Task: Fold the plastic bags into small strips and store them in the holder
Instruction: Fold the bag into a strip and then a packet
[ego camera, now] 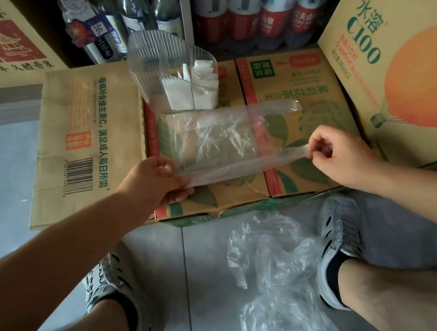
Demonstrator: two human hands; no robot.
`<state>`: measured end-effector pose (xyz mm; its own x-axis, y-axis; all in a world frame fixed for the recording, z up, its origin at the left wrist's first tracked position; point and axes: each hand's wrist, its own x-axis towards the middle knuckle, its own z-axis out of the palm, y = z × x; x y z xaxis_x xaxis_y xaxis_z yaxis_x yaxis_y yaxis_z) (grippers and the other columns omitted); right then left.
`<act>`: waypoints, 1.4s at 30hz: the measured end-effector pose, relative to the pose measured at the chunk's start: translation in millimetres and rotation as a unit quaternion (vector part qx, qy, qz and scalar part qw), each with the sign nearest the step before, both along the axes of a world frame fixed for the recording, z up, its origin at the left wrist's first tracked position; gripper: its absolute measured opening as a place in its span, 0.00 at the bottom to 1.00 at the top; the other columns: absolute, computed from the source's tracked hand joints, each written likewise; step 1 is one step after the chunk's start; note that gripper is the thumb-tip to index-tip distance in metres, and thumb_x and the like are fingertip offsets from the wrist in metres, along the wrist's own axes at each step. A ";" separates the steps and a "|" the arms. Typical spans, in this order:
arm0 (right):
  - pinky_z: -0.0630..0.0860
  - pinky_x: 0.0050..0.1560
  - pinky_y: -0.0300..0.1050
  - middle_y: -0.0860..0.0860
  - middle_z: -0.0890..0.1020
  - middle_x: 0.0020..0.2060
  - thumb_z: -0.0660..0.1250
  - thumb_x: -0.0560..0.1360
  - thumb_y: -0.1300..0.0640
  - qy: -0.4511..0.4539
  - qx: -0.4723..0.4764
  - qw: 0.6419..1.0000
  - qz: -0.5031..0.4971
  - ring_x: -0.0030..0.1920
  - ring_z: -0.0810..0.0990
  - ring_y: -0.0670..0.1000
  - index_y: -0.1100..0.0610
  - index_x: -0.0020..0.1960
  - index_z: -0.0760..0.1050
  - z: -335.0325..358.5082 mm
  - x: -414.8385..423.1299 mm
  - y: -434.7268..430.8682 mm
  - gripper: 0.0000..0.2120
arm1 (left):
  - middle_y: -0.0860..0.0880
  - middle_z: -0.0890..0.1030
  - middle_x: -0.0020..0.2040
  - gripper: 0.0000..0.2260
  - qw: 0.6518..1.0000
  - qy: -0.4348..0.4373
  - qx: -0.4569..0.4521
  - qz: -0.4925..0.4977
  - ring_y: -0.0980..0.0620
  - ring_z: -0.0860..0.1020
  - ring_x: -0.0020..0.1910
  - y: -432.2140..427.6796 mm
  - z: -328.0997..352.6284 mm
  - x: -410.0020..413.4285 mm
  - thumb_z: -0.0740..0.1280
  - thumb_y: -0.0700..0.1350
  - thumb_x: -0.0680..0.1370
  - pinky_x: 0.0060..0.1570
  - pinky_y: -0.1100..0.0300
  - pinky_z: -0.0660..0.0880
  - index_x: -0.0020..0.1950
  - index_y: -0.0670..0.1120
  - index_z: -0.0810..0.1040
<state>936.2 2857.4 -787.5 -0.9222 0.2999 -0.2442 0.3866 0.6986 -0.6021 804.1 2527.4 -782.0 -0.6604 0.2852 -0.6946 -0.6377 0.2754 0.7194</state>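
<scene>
While the clear plastic bag lies spread on top of a printed cardboard box, its near edge is raised into a long fold. The left hand grips one end with its fingers curled over the film, and the right hand pinches the other end between thumb and fingertips. The film looks thin and slippery, so uneven tension could skew the fold, and the crinkled middle may trap air and leave a bulky strip. Just beyond the bag stands the ribbed clear holder with white folded strips inside; a careless sweep could tip it. The box sits on a grey tiled floor, where crumpled clear bags wait between the person's shoes. A flattened carton lies to the left, a grapefruit-drink carton leans at the right, and bottles crowd behind.
</scene>
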 end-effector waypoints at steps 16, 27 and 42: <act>0.76 0.64 0.56 0.54 0.81 0.58 0.76 0.70 0.47 0.138 0.197 0.892 0.382 0.60 0.80 0.56 0.58 0.57 0.78 -3.9 -35.7 -75.5 0.22 | 0.43 0.83 0.40 0.07 0.995 -0.038 0.086 -0.036 0.50 0.84 0.35 9.4 8.7 4.7 0.68 0.30 0.77 0.35 0.62 0.81 0.51 0.41 0.79; 0.78 0.39 0.45 0.48 0.80 0.41 0.63 0.78 0.59 0.153 0.088 0.932 0.315 0.40 0.79 0.48 0.58 0.48 0.78 -1.6 -49.5 -77.2 0.06 | 0.53 0.77 0.56 0.33 0.895 0.307 -0.105 -0.307 0.56 0.78 0.52 -9.1 8.5 -11.6 0.73 0.70 0.65 0.48 0.67 0.76 0.63 0.53 0.80; 0.78 0.45 0.48 0.44 0.83 0.44 0.68 0.80 0.48 -0.024 0.085 0.974 0.209 0.43 0.80 0.46 0.48 0.50 0.80 19.0 -117.8 -34.1 0.04 | 0.55 0.74 0.38 0.11 0.870 0.395 -0.162 -0.246 0.57 0.71 0.36 34.7 -14.1 -50.7 0.68 0.52 0.79 0.36 0.58 0.67 0.41 0.52 0.69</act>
<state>818.4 2823.3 -768.6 -0.9610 -0.0604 -0.2700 0.0712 0.8889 -0.4525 753.4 2562.1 -796.1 -0.8213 0.5426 -0.1764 0.2734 0.6457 0.7130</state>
